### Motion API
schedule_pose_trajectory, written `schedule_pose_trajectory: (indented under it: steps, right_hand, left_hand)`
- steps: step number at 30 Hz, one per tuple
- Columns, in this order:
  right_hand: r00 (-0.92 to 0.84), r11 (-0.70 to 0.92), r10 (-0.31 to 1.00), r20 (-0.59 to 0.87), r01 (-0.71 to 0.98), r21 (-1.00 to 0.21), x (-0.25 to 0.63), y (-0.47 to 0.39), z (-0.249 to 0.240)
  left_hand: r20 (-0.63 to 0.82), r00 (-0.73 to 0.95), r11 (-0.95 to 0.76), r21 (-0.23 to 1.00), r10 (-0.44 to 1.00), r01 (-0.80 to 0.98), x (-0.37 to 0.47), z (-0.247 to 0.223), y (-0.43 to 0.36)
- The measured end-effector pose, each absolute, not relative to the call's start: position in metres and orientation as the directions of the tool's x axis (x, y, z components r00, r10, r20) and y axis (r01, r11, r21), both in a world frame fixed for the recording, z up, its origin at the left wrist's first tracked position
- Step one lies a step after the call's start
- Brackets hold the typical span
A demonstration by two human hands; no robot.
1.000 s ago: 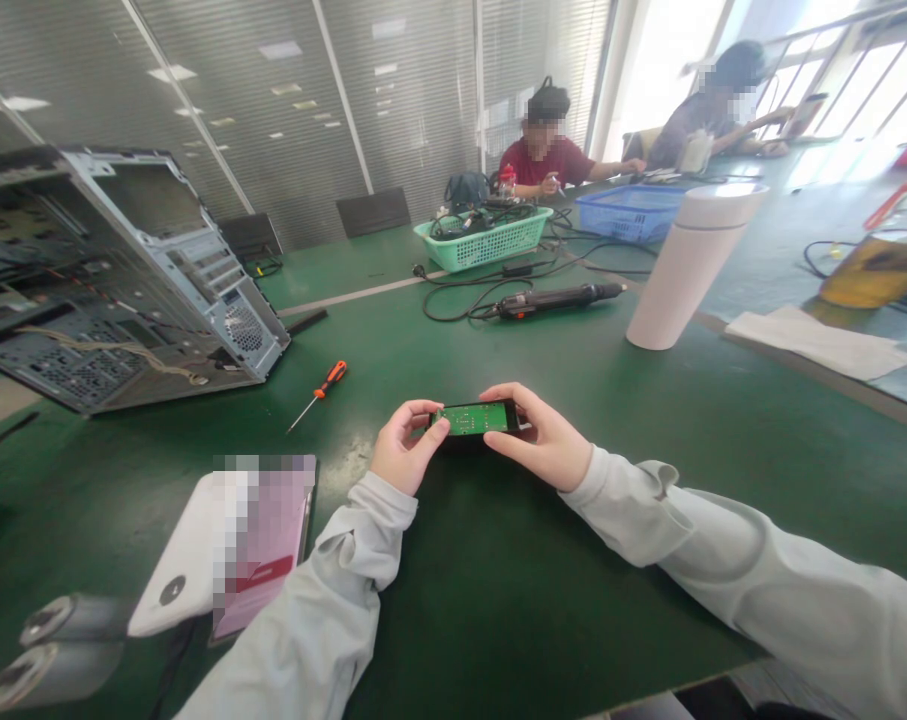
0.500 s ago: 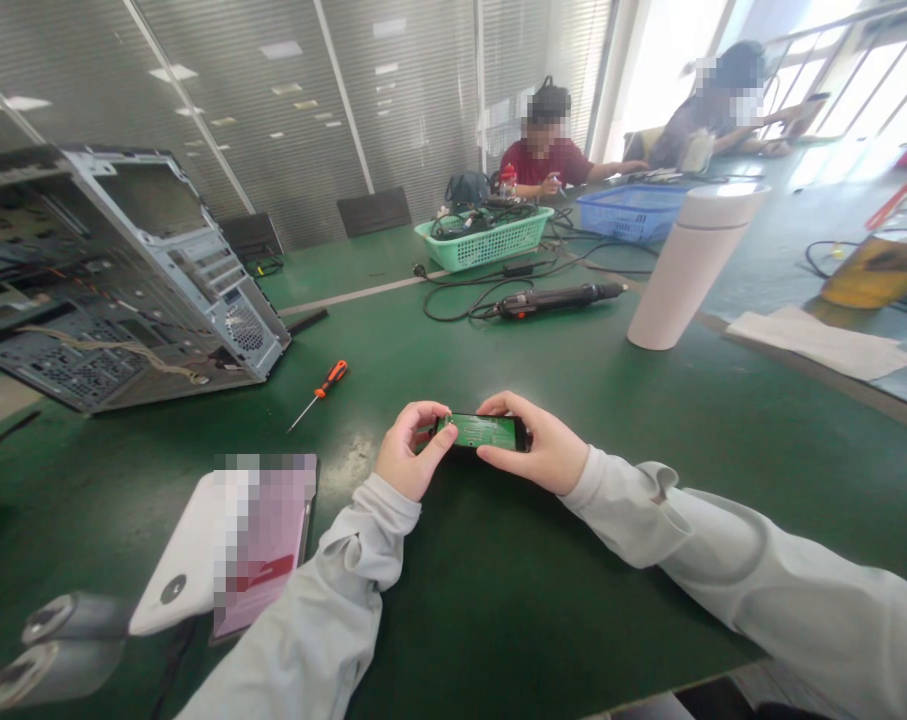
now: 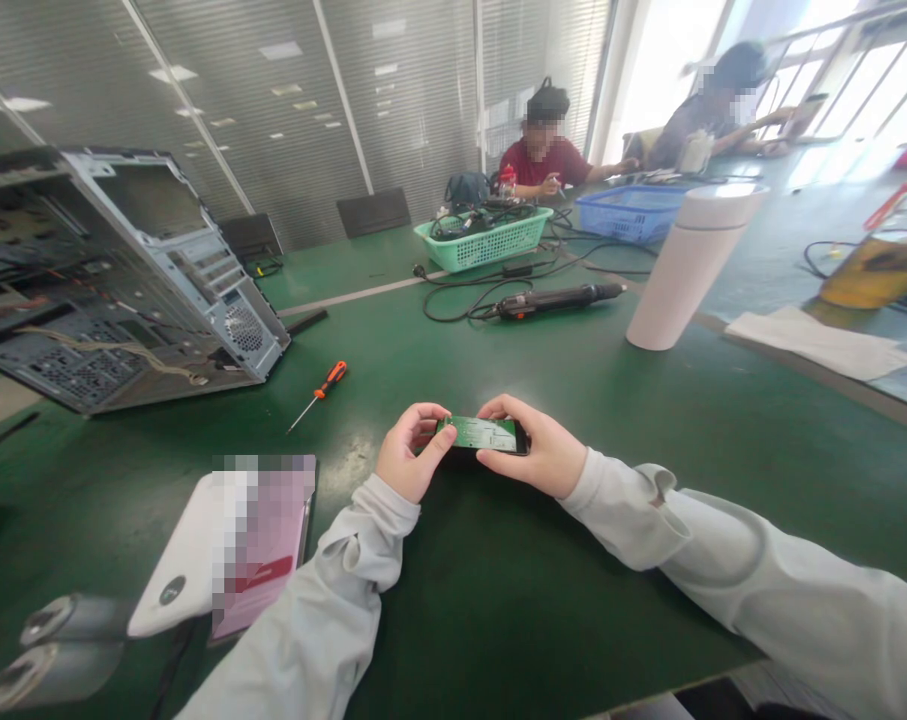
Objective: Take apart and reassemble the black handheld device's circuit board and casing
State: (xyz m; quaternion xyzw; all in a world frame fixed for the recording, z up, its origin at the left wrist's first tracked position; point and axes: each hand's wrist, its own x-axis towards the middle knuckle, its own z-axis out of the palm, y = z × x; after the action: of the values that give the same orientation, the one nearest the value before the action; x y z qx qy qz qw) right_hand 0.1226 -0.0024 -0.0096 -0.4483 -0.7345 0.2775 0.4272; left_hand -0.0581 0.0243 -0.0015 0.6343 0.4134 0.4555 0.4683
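Observation:
Between my two hands is a small green circuit board (image 3: 484, 432), set in what looks like a black frame or casing. My left hand (image 3: 414, 452) grips its left end, the thumb pressed on the board's face and the fingers behind. At the right end, my right hand (image 3: 537, 443) is closed round it, with the thumb along the near edge and fingers at the far edge. A pale glare lies across the board's right half; its underside is hidden. An orange and black screwdriver (image 3: 321, 391) lies on the green table to the left of my hands.
An opened computer case (image 3: 220, 300) stands at the left. Nearby lie a white rounded device (image 3: 187, 560) and a pink-screened tablet (image 3: 273, 560). Beyond my hands are a corded electric screwdriver (image 3: 550, 302), a white tumbler (image 3: 685, 270) and a green basket (image 3: 490, 240). Two people sit farther back.
The circuit board has tilted slightly in my hands, and a brighter reflection now covers its right half. Both hands keep their grip in nearly the same place.

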Motion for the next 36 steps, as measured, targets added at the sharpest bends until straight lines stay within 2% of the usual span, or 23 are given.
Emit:
schedule_pose_trajectory:
  steps: [19, 28, 32, 36]
  right_hand:
    - [-0.242, 0.437, 0.899, 0.365, 0.456, -0.775, 0.1219, -0.0038, -0.0081]
    - [-0.243, 0.407, 0.91, 0.335, 0.381, -0.83, 0.1193, -0.0042, -0.0065]
    - [-0.219, 0.304, 0.942, 0.252, 0.245, -0.921, 0.1181, -0.0011, -0.006]
    - [-0.218, 0.076, 0.974, 0.055, 0.089, -0.993, 0.1181, 0.0013, -0.0043]
  left_hand:
    - [0.142, 0.218, -0.144, 0.989, 0.965, -0.007, -0.0558, 0.0056, 0.023]
    - [0.213, 0.151, -0.222, 0.974, 0.965, 0.043, -0.0555, 0.0048, 0.0215]
    - [0.164, 0.137, -0.172, 0.984, 0.977, 0.046, -0.0558, 0.003, 0.0223]
    - [0.096, 0.216, -0.124, 0.985, 0.972, 0.119, -0.0566, 0.0034, 0.0234]
